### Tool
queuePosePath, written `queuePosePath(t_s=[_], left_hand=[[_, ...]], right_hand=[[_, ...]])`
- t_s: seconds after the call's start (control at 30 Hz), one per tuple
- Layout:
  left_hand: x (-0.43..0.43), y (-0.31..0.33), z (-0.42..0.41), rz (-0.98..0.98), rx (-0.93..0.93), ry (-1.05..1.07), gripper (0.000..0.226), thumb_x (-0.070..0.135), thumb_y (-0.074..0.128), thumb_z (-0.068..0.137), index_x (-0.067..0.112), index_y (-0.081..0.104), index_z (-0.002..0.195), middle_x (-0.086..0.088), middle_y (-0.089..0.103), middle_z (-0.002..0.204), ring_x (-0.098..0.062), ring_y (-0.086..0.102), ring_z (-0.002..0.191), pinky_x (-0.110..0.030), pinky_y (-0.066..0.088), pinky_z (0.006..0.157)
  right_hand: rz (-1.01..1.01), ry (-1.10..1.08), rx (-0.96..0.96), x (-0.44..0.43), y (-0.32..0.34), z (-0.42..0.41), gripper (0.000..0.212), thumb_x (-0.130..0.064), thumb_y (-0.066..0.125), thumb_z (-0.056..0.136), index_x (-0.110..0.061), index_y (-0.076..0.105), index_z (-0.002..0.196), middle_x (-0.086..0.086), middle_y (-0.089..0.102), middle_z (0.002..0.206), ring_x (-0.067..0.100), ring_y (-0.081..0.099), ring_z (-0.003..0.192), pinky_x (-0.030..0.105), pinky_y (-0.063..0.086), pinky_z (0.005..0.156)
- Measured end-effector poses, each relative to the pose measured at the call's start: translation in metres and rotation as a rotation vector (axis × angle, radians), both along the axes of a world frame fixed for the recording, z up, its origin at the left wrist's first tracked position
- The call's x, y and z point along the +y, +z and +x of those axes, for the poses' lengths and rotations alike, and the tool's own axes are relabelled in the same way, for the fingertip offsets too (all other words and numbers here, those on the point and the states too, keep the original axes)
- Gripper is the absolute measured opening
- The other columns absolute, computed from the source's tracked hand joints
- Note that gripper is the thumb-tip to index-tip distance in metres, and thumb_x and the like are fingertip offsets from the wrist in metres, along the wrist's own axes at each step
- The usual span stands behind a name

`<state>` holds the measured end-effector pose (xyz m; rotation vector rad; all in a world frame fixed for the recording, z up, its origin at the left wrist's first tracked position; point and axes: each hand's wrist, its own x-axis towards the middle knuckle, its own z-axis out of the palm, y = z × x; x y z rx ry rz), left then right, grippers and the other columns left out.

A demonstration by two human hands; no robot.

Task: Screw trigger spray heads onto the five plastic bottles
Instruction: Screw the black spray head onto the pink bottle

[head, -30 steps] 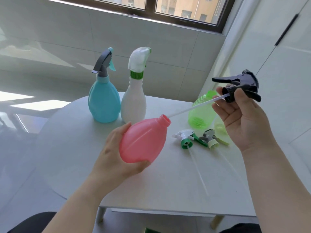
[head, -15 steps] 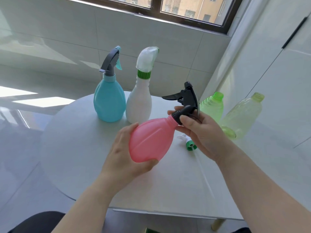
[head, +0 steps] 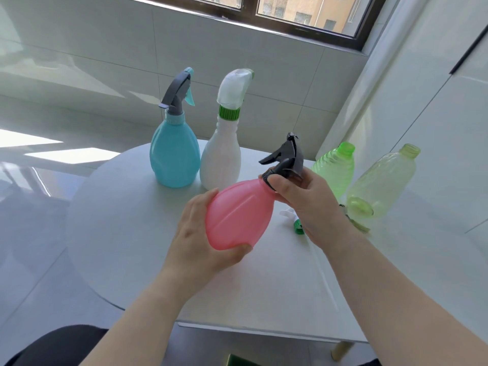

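Gripping the pink bottle (head: 237, 212) with the left hand (head: 200, 233), tilted above the worktop (head: 132, 220); pinching the black spray head (head: 287, 159) at its neck with the right hand (head: 303, 199). Far left, blue bottle (head: 174, 157) and white bottle (head: 220, 159), heads on; right, two green bottles (head: 335, 170) uncapped.

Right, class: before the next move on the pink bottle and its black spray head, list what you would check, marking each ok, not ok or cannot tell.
1. Hold on the pink bottle: the left hand wraps its base, bottle tilted: ok.
2. Seat of the black spray head on the pink neck: ok.
3. Grip of the right hand round the collar: ok.
4. Collar screwed fully home: the fingers cover it: cannot tell.
5. Heads on the blue bottle and the white bottle: ok.
6. Heads on the green bottle and the pale green bottle: necks open: not ok.
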<state>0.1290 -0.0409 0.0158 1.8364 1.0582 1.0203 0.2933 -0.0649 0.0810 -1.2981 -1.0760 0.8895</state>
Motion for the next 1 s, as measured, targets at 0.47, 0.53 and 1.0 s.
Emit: queuePosePath(t_s=[0.47,0.53,1.0], left_hand=[[-0.018,-0.012,0.021,0.046,0.061,-0.001,0.088,0.032,0.075,0.064,0.049,0.008,0.119,0.006,0.018,0.144,-0.014,0.021,0.127,-0.04,0.021,0.11],[-0.016,-0.009,0.014,0.019,0.057,-0.048,0.07,0.047,0.063,0.066,0.057,0.01,0.111,0.028,0.02,0.132,-0.004,0.022,0.122,-0.035,0.018,0.112],[0.018,0.002,0.023,-0.213,0.0,-0.188,0.08,0.041,0.074,0.035,0.046,0.032,0.103,0.023,0.045,0.103,-0.006,0.047,0.099,-0.017,0.042,0.077]], right_hand=[[-0.008,0.03,0.063,0.007,-0.008,-0.015,0.01,-0.023,0.052,0.085,-0.031,0.057,0.09,-0.009,0.066,0.1,0.008,0.056,0.106,0.028,0.039,0.1],[0.002,0.073,0.09,0.008,-0.005,-0.009,0.009,-0.023,0.06,0.076,-0.025,0.06,0.085,-0.011,0.069,0.088,0.007,0.06,0.098,0.03,0.041,0.098],[-0.022,-0.029,-0.137,0.009,-0.002,-0.013,0.015,-0.012,0.067,0.072,-0.006,0.061,0.085,0.021,0.067,0.103,0.027,0.062,0.1,0.038,0.046,0.093]])
